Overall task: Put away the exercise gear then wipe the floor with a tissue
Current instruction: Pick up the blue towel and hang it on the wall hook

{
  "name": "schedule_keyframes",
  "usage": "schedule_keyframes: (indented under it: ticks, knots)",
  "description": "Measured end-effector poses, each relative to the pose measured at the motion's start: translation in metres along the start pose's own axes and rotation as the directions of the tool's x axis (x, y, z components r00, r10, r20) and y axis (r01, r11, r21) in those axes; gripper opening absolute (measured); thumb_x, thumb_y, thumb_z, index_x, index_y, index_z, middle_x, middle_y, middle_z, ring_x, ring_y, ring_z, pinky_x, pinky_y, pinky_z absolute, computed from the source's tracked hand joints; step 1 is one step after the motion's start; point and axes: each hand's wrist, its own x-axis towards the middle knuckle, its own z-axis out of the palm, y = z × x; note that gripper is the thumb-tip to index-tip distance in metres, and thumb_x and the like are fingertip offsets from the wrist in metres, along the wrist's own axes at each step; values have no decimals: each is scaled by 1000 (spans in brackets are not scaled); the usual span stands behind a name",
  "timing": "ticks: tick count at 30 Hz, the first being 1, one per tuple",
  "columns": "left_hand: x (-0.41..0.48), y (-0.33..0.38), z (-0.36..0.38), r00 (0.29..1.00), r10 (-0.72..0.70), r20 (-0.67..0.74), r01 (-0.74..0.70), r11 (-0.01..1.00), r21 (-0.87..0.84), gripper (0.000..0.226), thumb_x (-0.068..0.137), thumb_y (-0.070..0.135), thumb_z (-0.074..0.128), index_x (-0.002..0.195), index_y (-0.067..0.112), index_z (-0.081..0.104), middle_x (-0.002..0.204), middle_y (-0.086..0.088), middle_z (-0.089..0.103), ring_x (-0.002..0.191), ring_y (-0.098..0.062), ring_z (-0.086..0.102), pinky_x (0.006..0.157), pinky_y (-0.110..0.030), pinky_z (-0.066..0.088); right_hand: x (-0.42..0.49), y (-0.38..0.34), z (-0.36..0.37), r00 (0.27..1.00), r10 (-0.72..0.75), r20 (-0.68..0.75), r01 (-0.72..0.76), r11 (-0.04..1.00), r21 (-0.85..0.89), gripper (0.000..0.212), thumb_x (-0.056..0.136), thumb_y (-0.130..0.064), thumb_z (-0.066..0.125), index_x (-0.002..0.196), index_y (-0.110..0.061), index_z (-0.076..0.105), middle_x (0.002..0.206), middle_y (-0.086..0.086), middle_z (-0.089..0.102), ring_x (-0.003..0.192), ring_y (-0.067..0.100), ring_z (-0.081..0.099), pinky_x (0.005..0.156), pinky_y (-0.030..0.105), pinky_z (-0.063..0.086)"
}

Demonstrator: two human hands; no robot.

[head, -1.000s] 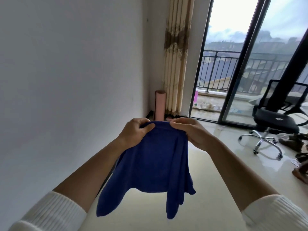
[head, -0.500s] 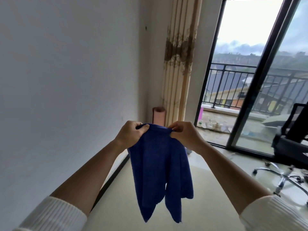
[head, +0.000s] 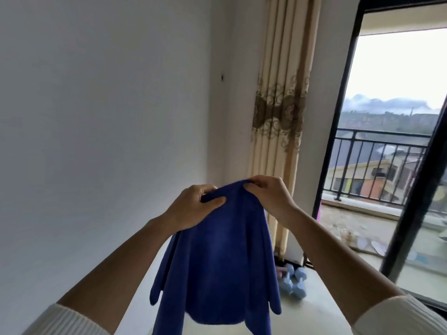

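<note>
Blue towel (head: pixel 217 257) is held up in the air in front of the curtain (head: pixel 280 117), top edge below the curtain's brown patterned band; the rest hangs loose & creased, lower end running off the bottom of frame, hiding part of the curtain's foot. L hand (head: pixel 193 209) is just left of the curtain; its grip pinches the towel's top edge, thumb over the front, fingers curled behind. R hand (head: pixel 268 197) is directly in front of the curtain; its grip pinches the same edge btw thumb & fingertips. The two grips are near each other; the edge bunches into a hump btw them.

Pale-blue dumbbells (head: pixel 296 281) lie on the floor (head: pixel 314 310) at the curtain's foot; something pink sits just beside them, mostly hidden by the towel. Door frame (head: pixel 338 141) & balcony railing (head: pixel 377 141) are right of the curtain.

Step in hand, as I read it: put-away phase, not the wipe; towel prob. being straightened or folded for stowing; dumbbells look parked already. No tissue in view, so wiping not yet begun.

Next move calls for: slide the grips apart along the edge to find the corners; keep tension so the cloth hangs flat; then bring corner to corner. A loose pinch could let one side slip. Where it gets stowed: can't tell; no shelf or bag shows.
</note>
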Motion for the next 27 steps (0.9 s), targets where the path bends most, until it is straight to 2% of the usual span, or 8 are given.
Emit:
schedule_keyframes:
  ticks: [4,9,12,15,19,22,24,27]
  knots:
    - [98,-32,-14,990,44,-134,-39,998,39,28,96,28,48,71,32,59,53,24,58,53,5,53,49,-6,36,102,12,14,1000,-5,10,5,1000,19,12,88,-20,63,87,-17,74,81,1,72,77,14,67,68,26,56]
    - [206,-77,-29,967,9,-256,-9,1000,1,25,96,26,48,93,11,69,75,-2,68,67,-17,61,60,-23,48,223,27,33,997,-64,36,65,997,-29,14,87,-23,63,87,-13,73,81,7,71,72,18,65,63,30,54]
    - [261,-102,-36,933,-55,-357,45,998,-36,23,95,22,49,84,14,68,67,4,63,59,-8,54,56,-18,43,294,39,51,991,-116,62,117,993,-19,14,86,-23,65,85,-12,73,82,10,71,73,21,64,65,33,54]
    - [312,-127,-43,908,-97,-408,81,995,-57,21,94,21,51,85,15,68,68,5,63,60,-7,54,59,-20,43,360,54,68,983,-152,99,152,988,3,12,85,-25,66,84,-15,73,80,3,71,78,20,66,69,34,55]
    - [374,-162,-53,868,-136,-478,127,991,-51,23,95,24,50,88,14,70,77,3,68,67,-7,59,61,-20,45,441,77,88,967,-180,181,169,983,75,9,84,-22,68,83,-14,72,77,0,71,73,13,66,64,24,54]
    - [414,-183,-61,821,-177,-542,190,981,-33,29,96,29,48,82,12,67,76,-2,66,67,-10,57,61,-21,44,494,89,107,930,-235,281,221,972,82,14,84,-26,68,79,-13,71,73,3,70,64,11,62,60,25,51]
    - [434,-193,-68,787,-176,-591,217,976,-1,32,96,30,46,78,11,65,72,-5,63,66,-10,54,62,-24,42,525,90,124,889,-318,329,319,946,51,19,86,-32,66,76,-16,67,67,3,65,58,10,55,56,27,48]
    - [452,-202,-92,715,-146,-683,239,970,42,32,96,30,46,76,10,62,71,-10,61,63,-10,52,62,-31,42,562,75,149,811,-442,384,453,889,66,19,87,-33,63,73,-21,63,58,-9,55,49,2,47,48,13,37]
